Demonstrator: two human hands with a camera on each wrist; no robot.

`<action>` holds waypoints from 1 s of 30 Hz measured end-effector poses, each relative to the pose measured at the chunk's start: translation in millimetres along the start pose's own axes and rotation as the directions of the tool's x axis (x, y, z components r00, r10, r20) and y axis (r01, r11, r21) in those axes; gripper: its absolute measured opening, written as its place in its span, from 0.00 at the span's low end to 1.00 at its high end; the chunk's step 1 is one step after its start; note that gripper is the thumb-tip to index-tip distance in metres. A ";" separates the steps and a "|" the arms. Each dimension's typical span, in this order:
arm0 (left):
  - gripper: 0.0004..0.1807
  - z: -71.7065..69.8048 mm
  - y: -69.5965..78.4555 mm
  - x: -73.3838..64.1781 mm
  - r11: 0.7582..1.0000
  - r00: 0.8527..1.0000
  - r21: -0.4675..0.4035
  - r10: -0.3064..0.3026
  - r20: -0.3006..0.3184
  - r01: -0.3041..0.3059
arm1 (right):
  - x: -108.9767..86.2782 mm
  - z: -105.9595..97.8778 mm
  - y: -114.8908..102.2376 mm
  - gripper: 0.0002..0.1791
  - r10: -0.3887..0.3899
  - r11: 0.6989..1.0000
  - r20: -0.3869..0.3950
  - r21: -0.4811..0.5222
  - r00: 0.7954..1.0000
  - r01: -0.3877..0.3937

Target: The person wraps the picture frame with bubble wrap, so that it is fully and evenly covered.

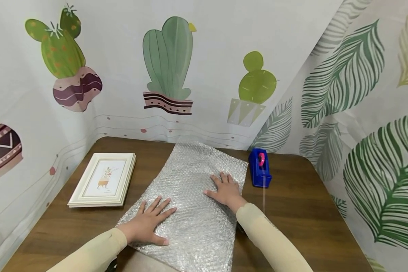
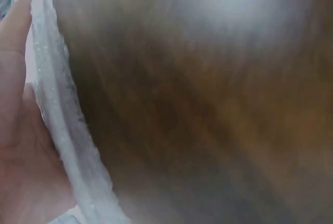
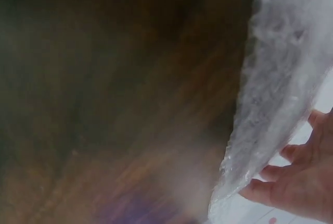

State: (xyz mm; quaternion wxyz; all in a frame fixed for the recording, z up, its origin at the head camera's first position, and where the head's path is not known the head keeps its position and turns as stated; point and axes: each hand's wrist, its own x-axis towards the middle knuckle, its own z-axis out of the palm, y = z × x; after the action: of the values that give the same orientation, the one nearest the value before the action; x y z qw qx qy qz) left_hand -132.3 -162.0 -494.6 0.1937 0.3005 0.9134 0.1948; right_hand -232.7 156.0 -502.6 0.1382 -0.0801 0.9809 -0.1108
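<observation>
A long sheet of silvery bubble wrap (image 1: 190, 189) lies slantwise over the middle of the table, its far end reaching the back edge. My left hand (image 1: 146, 223) rests on its near left part, fingers spread and straight. Farther up on the right side, my right hand (image 1: 226, 190) lies on the sheet with fingers spread. In the left wrist view the edge of the bubble wrap (image 2: 78, 130) runs beside the left hand (image 2: 26, 146). The right wrist view shows the fingertips of the right hand (image 3: 302, 174) touching the bubble wrap (image 3: 276, 88).
On the left of the brown wooden table (image 1: 299, 219) lies a cream picture frame (image 1: 129, 177) with a plant print. A blue tape dispenser (image 1: 258, 172) holding a pink roll stands at the back right. Patterned cloth (image 1: 214, 49) hangs behind the table.
</observation>
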 end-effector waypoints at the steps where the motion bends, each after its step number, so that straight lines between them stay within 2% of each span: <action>1: 0.56 -1.5 -2.1 0.0 1.000 1.000 0.000 0.009 -0.001 -0.009 | -1.5 0.7 -1.2 0.45 0.003 1.000 -0.008 -0.005 1.000 -0.003; 5: 0.56 -7.6 -8.8 1.3 0.999 0.999 0.007 0.041 -0.002 -0.041 | -7.3 2.8 -6.4 0.45 0.020 0.999 -0.039 -0.026 0.999 -0.021; 8: 0.57 -13.5 -12.3 1.6 0.999 0.999 0.009 0.041 0.012 -0.041 | -12.6 4.1 -11.5 0.44 0.032 0.999 -0.060 -0.039 0.998 -0.035; 19: 0.56 -33.3 -13.6 1.4 0.997 0.990 -0.028 -0.069 0.127 0.073 | -33.6 12.3 -28.4 0.44 0.088 0.995 -0.113 -0.045 0.990 -0.094; 25: 0.56 -33.7 -12.0 -3.4 0.992 0.987 -0.052 -0.111 0.119 0.117 | -40.9 7.3 -33.5 0.44 0.109 0.993 -0.083 -0.036 0.991 -0.112; 30: 0.58 -28.1 -5.9 -8.2 0.992 0.993 -0.077 -0.091 0.080 0.098 | -41.2 -4.4 -15.7 0.38 0.035 0.999 -0.068 0.029 0.997 -0.033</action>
State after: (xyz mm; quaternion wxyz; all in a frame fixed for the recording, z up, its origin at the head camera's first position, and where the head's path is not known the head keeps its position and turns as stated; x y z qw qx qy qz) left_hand -142.2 -178.3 -471.6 0.2496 0.2561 0.9099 0.2102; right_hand -192.9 149.5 -484.3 0.1074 -0.0576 0.9847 -0.1248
